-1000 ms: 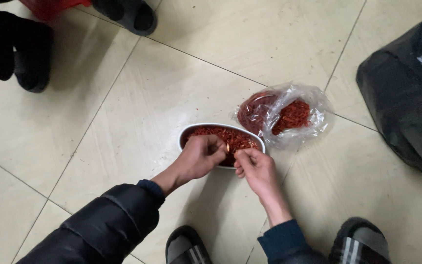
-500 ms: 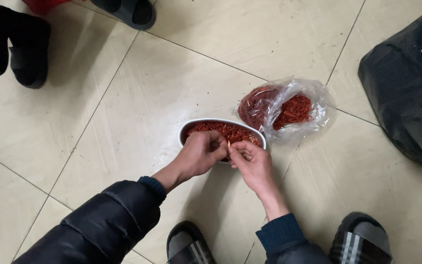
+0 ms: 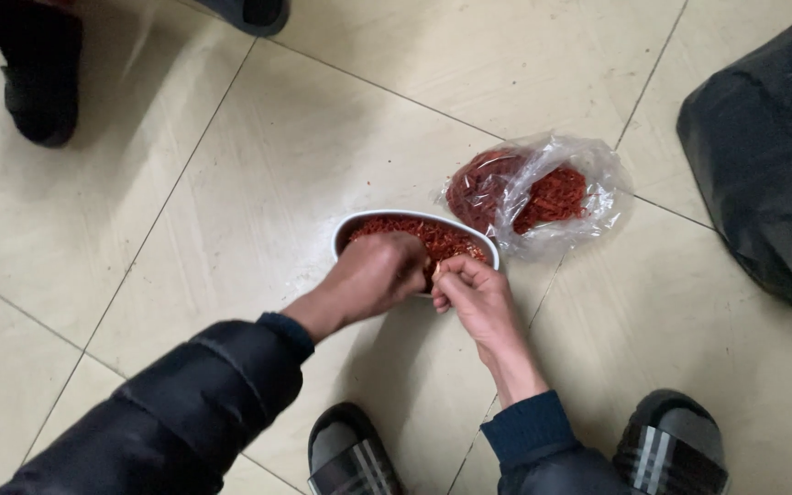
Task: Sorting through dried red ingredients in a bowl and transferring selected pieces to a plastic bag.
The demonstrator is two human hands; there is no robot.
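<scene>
A white oval bowl [image 3: 352,231] full of red dried chillies [image 3: 446,240] stands on the tiled floor. My left hand [image 3: 376,275] is closed over the bowl's near side, fingers curled down into the chillies. My right hand [image 3: 472,295] meets it at the bowl's near rim, fingertips pinched on a small chilli piece between both hands. Just behind the bowl lies a clear plastic bag [image 3: 535,192] holding more red chillies.
A big black plastic bag [image 3: 767,156] sits at the right. My two slippered feet [image 3: 350,454] [image 3: 671,449] are at the bottom edge. Another person's dark shoe [image 3: 43,69] and a slipper [image 3: 249,14] are at the top left.
Both hands have stayed at the bowl's near rim, working a chilli between the fingers. The left hand has curled further over the bowl.
</scene>
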